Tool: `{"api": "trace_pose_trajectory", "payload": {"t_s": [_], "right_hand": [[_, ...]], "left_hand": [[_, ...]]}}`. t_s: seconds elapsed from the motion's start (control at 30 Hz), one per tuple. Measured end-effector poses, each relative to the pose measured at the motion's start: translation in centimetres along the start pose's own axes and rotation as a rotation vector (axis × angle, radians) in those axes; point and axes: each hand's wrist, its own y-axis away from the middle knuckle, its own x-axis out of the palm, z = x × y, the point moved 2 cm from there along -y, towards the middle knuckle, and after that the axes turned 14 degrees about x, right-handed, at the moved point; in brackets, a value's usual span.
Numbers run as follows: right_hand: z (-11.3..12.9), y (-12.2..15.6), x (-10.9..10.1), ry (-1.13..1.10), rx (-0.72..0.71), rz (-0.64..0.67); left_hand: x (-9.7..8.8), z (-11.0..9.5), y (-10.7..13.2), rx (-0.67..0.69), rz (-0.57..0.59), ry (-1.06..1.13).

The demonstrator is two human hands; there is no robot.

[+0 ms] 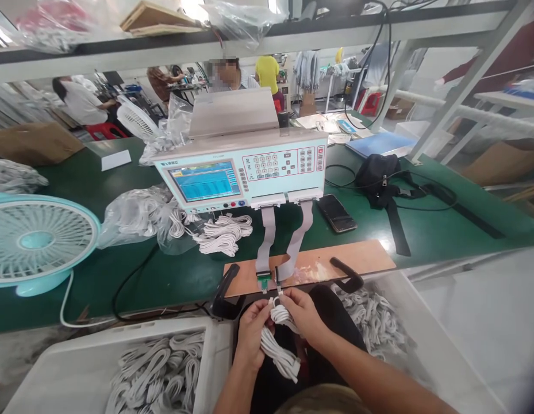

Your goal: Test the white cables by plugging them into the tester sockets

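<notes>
Both my hands hold a coiled white cable [280, 349] just in front of the bench edge. My left hand [253, 330] pinches one end of it, close below a small green circuit board [264, 283]. Fingers of my right hand [302, 313] grip the other end, at the tip of a second connector [279, 284]; whether that plug is seated I cannot tell. Two grey ribbon cables [267, 238] run from these connectors up to a cable tester [249, 172] with a lit blue screen [207, 181]. The connectors rest on a copper-coloured board [335, 261].
Black clamps [226, 293] hold the board. White bins of coiled cables stand at left [158, 374] and right [374, 316]. Bundled cables [223, 233], a phone [337, 213], a black bag [379, 178] and a blue fan [38, 241] lie or stand on the bench. People work behind.
</notes>
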Motion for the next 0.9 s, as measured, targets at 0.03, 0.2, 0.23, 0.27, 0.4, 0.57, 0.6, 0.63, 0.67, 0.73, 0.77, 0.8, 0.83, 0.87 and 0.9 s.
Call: {"api": "trace_pose_trajectory", "payload": {"t_s": [0.03, 0.2, 0.23, 0.27, 0.4, 0.57, 0.6, 0.63, 0.67, 0.73, 0.77, 0.8, 0.83, 0.87, 0.9], "right_hand": [[0.0, 0.0, -0.1, 0.015, -0.012, 0.001], [-0.1, -0.2, -0.6, 0.152, -0.080, -0.005], [-0.1, -0.3, -0.6, 0.188, -0.100, -0.011], [-0.1, -0.3, -0.7, 0.225, -0.120, -0.018], [0.1, -0.2, -0.7, 0.287, -0.159, -0.030], [0.5, 0.0, -0.1, 0.172, -0.076, -0.027], [0.5, 0.1, 0.1, 0.124, -0.038, -0.027], [0.6, 0.1, 0.3, 0.074, -0.001, -0.030], [0.7, 0.2, 0.5, 0.026, 0.032, -0.037], [0.9, 0.3, 0.9, -0.055, 0.074, -0.053], [0.9, 0.3, 1.0, -0.087, 0.084, -0.061], [0.9, 0.3, 1.1, -0.109, 0.089, -0.064], [0.9, 0.3, 1.1, -0.119, 0.094, -0.062], [0.9, 0.4, 1.1, -0.120, 0.099, -0.057], [1.0, 0.4, 1.1, -0.116, 0.104, -0.052]], "left_hand": [[0.0, 0.0, 0.0, -0.016, 0.017, 0.021], [-0.3, 0.0, -0.3, -0.052, 0.080, 0.031], [-0.4, 0.0, -0.3, -0.051, 0.092, 0.015], [-0.4, -0.1, -0.4, -0.052, 0.106, -0.005], [-0.5, -0.8, -0.6, -0.050, 0.162, -0.091], [-0.7, -1.8, -1.0, 0.047, 0.334, -0.251], [-0.7, -2.1, -1.0, 0.078, 0.397, -0.299], [-0.7, -2.3, -1.1, 0.115, 0.453, -0.344], [-0.8, -2.5, -1.1, 0.151, 0.494, -0.378], [-0.8, -2.8, -1.1, 0.205, 0.514, -0.407], [-0.8, -2.7, -1.1, 0.220, 0.498, -0.406], [-0.8, -2.6, -1.1, 0.231, 0.467, -0.399], [-0.8, -2.4, -1.1, 0.244, 0.426, -0.389], [-0.8, -2.1, -1.1, 0.262, 0.380, -0.382], [-0.8, -1.8, -1.1, 0.285, 0.334, -0.380]]}}
